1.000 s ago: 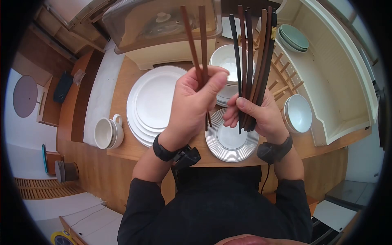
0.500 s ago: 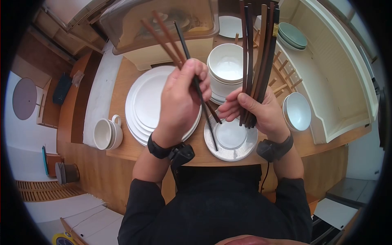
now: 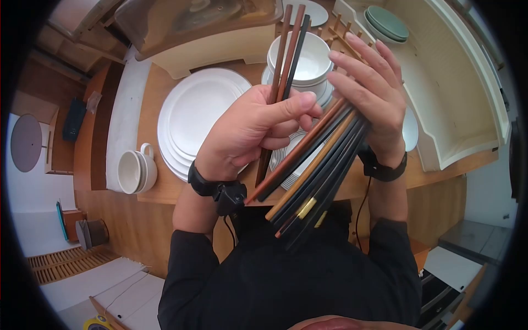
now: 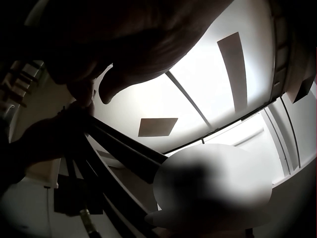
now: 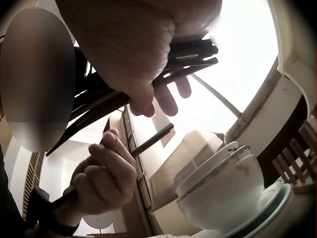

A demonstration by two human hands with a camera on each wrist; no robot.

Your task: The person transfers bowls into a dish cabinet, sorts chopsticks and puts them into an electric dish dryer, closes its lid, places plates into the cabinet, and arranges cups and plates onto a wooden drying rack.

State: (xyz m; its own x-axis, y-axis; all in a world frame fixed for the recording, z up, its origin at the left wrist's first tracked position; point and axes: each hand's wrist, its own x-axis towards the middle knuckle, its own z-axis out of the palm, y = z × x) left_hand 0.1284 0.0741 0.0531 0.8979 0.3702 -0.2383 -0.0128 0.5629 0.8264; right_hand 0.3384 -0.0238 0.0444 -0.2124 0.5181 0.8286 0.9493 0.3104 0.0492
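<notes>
In the head view my left hand grips two brown chopsticks and a black one, which stand upright with their tops above the thumb. My right hand holds a thick bundle of dark and brown chopsticks, some with gold bands, slanting down towards the dark shirt. Its fingers stretch upwards while the bundle lies against the palm side; the thumb is hidden. The bundle passes close beside the left hand, over the ribbed white plate. From below, the right wrist view shows the left fist around its chopsticks.
Stacked white plates lie at left, with cups beyond them. White bowls stand behind the hands, near a wooden peg rack. A cream tub with green bowls flanks the right; a lidded box stands at back left.
The left hand took a black chopstick beside its two brown ones and turned them upright. The right hand rose and tipped its bundle from upright to slanting towards the body, its fingers stretching out.
</notes>
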